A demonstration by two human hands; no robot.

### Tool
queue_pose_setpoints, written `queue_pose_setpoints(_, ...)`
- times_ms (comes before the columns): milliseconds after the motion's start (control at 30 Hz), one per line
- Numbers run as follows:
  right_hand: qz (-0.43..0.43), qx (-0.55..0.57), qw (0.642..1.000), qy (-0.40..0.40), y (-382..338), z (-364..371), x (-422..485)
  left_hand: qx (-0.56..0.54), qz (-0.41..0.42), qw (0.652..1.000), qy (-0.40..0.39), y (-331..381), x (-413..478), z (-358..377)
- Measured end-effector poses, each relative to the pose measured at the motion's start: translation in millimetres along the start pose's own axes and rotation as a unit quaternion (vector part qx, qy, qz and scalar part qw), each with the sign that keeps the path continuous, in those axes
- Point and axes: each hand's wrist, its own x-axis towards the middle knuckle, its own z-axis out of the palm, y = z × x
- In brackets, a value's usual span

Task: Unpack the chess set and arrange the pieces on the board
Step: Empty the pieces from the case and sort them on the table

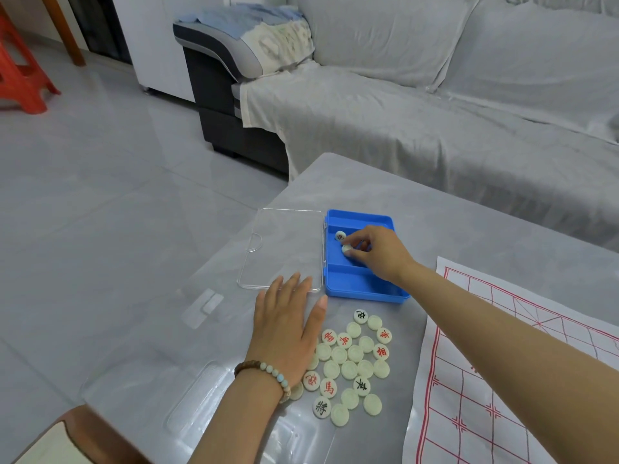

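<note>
1. My right hand [378, 252] pinches a piece [345, 250] inside the blue box [361, 293].
2. My left hand [288, 326] lies flat, fingers straight, on the bench [435, 222], front-left of the box.
3. Loose pieces [348, 363] lie near the box's front.

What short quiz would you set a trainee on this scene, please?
1. True or false: the loose pieces lie beside the board, not on it.
2. Where is the right hand pinching a piece? A) in the blue box B) on the board C) among the loose pieces
3. Which hand wears the bracelet?
Key: 1 true; 2 A; 3 the left hand.
</note>
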Motion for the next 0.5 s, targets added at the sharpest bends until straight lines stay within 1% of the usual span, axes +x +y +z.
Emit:
queue_pose_setpoints(67, -0.007, 0.021, 0.999, 0.031, -6, -7, -6, 0.009, -0.004, 1.0, 0.002, -3, -2, -3)
queue_pose_setpoints(133, -0.037, 0.058, 0.996, 0.051, -21, -18, -19, 0.006, -0.007, 1.0, 0.011, -7, -5, -6)
queue_pose_setpoints(200, -0.096, 0.057, 0.993, 0.025, -38, -24, -43, -0.008, -0.015, 0.999, 0.027, -10, -8, -10)
queue_pose_setpoints(267, -0.133, 0.041, 0.99, -0.024, -49, -18, -70, -0.021, -0.019, 0.998, 0.049, -12, -11, -13)
queue_pose_setpoints(367, -0.131, 0.009, 0.989, -0.066, -48, 4, -90, -0.035, -0.013, 0.998, 0.056, -5, -15, -15)
queue_pose_setpoints(500, -0.104, 0.0, 0.993, -0.063, -41, 18, -92, -0.048, -0.018, 0.997, 0.061, 1, -18, -19)
